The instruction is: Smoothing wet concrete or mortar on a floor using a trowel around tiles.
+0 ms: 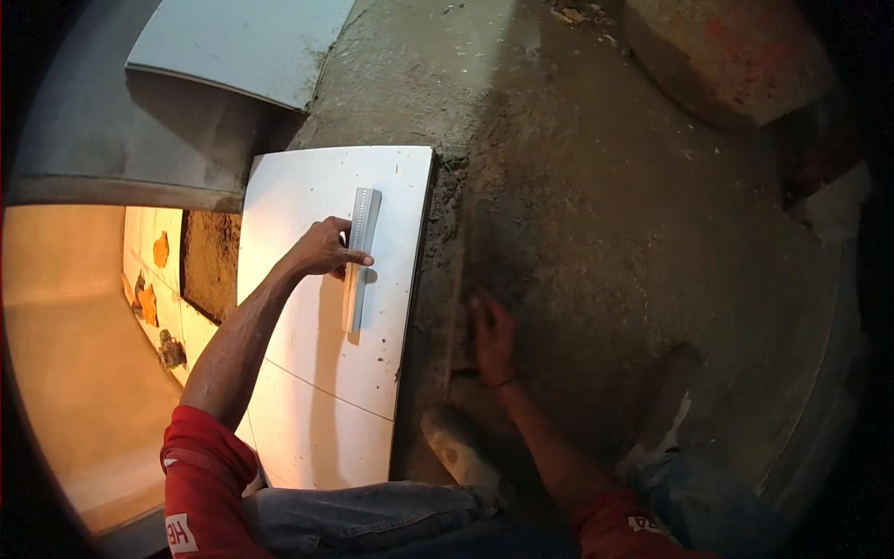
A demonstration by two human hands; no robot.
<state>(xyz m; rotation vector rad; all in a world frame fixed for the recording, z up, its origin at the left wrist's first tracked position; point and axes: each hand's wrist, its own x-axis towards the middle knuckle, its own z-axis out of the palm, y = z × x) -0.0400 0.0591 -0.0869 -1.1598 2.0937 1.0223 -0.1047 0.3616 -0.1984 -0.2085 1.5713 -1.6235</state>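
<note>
My left hand [328,250] is closed around a short silver metal strip [363,279] with a row of small marks or holes along one edge. The strip lies lengthwise over a large white tile [307,345], its shadow falling just beside it. In deep shadow right of the tile, my right hand [492,340] reaches low to the dark, wet-looking mortar floor [577,242]. Its fingers look stretched out beside a faint straight edge, and nothing clear shows in them. Dark specks dot the tile near its right side.
Another pale tile [233,47] lies at the far left, above a grey step-like surface [112,140]. Brightly lit white tiles with orange-brown lumps [146,305] are lower left. A large rounded container [726,56] stands far right. A shod foot [461,452] is beside the tile.
</note>
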